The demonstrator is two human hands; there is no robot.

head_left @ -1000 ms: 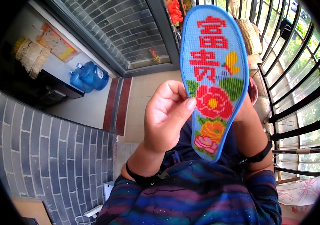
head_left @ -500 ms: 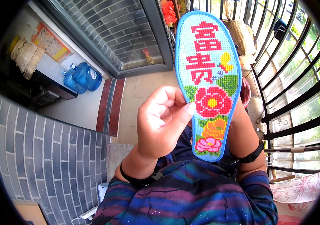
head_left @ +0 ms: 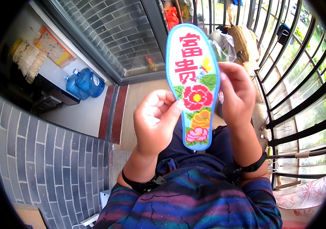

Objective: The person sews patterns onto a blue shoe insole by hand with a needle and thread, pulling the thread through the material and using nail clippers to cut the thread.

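Observation:
A cross-stitched shoe insole [head_left: 196,89] is held up before me, its wide end away from me and its narrow heel end over my lap. Blue binding runs round its edge. Red stitched characters fill the wide part, with a small yellow motif beside them; red, orange and pink flowers with green leaves cover the lower part. My left hand [head_left: 153,124] pinches the left edge at the waist, thumb on the front. Against the right edge, higher up, my right hand [head_left: 237,95] grips with bent fingers partly hidden behind the insole.
Black railings [head_left: 300,91] curve along the right, with a woven basket [head_left: 244,44] and a plastic bag [head_left: 224,44] at their far end. A grey-framed glass door [head_left: 113,34] stands ahead left. Blue water jugs [head_left: 88,82] sit inside the doorway. A grey brick wall [head_left: 48,156] rises at left.
The insole has shifted left and slightly away. My right hand, earlier mostly hidden behind the insole, has come into view at its right edge. My left hand keeps its pinch.

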